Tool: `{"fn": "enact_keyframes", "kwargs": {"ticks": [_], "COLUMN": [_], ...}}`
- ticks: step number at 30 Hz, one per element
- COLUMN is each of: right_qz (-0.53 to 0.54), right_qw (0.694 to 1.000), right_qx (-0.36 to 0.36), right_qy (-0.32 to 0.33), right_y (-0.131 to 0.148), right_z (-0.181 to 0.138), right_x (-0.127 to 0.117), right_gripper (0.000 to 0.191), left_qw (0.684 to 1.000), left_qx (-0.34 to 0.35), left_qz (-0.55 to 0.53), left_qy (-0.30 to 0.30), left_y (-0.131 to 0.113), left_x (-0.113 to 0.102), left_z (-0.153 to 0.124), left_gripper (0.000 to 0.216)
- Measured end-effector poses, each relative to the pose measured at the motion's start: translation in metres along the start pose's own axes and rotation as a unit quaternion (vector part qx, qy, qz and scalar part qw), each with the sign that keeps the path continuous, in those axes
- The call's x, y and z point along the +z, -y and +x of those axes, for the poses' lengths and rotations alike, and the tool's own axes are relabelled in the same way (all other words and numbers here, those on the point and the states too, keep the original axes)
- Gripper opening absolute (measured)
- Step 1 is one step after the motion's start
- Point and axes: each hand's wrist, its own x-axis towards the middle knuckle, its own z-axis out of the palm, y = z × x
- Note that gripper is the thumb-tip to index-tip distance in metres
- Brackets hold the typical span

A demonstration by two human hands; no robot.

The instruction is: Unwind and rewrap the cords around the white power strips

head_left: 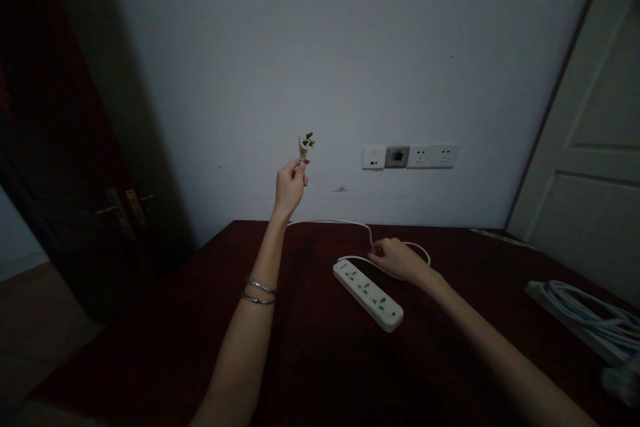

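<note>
Holding a plug (pixel 307 142) aloft, prongs up, left hand (pixel 290 183) pinches it. Right hand (pixel 395 259), at 3 o'clock, closes on the cord (pixel 350 222) beside the power strip (pixel 368 294) on the dark table (pixel 325 360).

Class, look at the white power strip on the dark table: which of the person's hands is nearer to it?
Right. The right hand rests on the cord just beside the power strip. The left hand is raised well above the table, holding the plug up near the wall.
</note>
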Motion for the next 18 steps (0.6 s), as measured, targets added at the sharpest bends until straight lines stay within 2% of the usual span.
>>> {"fn": "enact_keyframes", "kwargs": {"ticks": [2, 5, 8, 10, 12, 14, 18], "right_qz": [-0.035, -0.061, -0.063, -0.038, 0.015, 0.096, 0.261], "right_qw": [0.997, 0.994, 0.993, 0.994, 0.993, 0.986, 0.948], "right_qx": [0.016, 0.028, 0.05, 0.066, 0.087, 0.093, 0.025], "right_qy": [0.066, 0.089, 0.082, 0.075, 0.08, 0.103, 0.178], "right_y": [0.003, 0.004, 0.004, 0.002, -0.004, -0.013, -0.034], "right_z": [-0.01, -0.026, -0.033, -0.032, -0.027, -0.022, -0.021], "right_x": [0.022, 0.056, 0.077, 0.08, 0.073, 0.055, -0.003], "right_gripper": [0.047, 0.067, 0.062, 0.056, 0.053, 0.052, 0.042], "left_qw": [0.999, 0.987, 0.958, 0.945, 0.935, 0.922, 0.894], "left_qx": [-0.037, -0.115, -0.179, -0.194, -0.202, -0.213, -0.24], "left_qz": [0.027, 0.113, 0.215, 0.247, 0.265, 0.286, 0.319], "left_qy": [-0.006, 0.012, 0.065, 0.094, 0.122, 0.153, 0.203], "left_y": [0.015, 0.042, 0.068, 0.083, 0.097, 0.109, 0.132], "left_x": [0.001, 0.0, 0.0, 0.001, 0.001, 0.002, 0.002], "left_z": [-0.011, -0.023, -0.03, -0.035, -0.04, -0.045, -0.06], "left_gripper": [0.025, 0.028, 0.03, 0.028, 0.025, 0.023, 0.022]}}
